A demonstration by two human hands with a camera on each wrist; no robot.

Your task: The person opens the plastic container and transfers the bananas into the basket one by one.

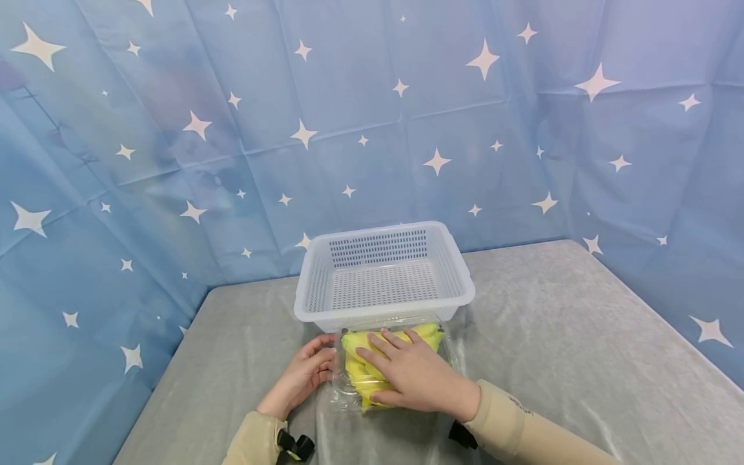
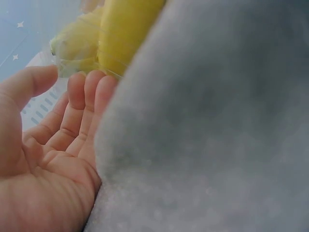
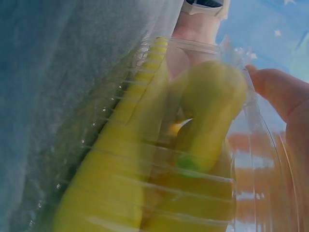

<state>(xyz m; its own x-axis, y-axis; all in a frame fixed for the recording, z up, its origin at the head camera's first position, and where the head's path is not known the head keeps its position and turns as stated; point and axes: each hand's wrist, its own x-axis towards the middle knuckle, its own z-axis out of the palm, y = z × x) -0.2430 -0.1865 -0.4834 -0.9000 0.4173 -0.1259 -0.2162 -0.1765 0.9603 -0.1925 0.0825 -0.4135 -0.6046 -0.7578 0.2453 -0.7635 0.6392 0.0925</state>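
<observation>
Several yellow bananas [image 1: 360, 381] lie inside a clear plastic box [image 1: 343, 399] on the table, close in front of the basket. My right hand [image 1: 420, 374] rests across the top of the box, its fingers spread and nearly straight over the bananas. At the box's left side, my left hand [image 1: 307, 372] has its fingertips right at the wall, palm turned in and fingers loosely bent. The left wrist view has the left thumb [image 2: 36, 82] apart from the fingers. Seen from the right wrist, bananas [image 3: 113, 164] show through the ribbed plastic, with the right thumb [image 3: 282, 92] beside it.
A white slotted plastic basket [image 1: 383, 309] stands right behind the box. Grey cloth covers the table [image 1: 540, 323]. A blue curtain with white stars [image 1: 372, 161] hangs behind the table and along its sides.
</observation>
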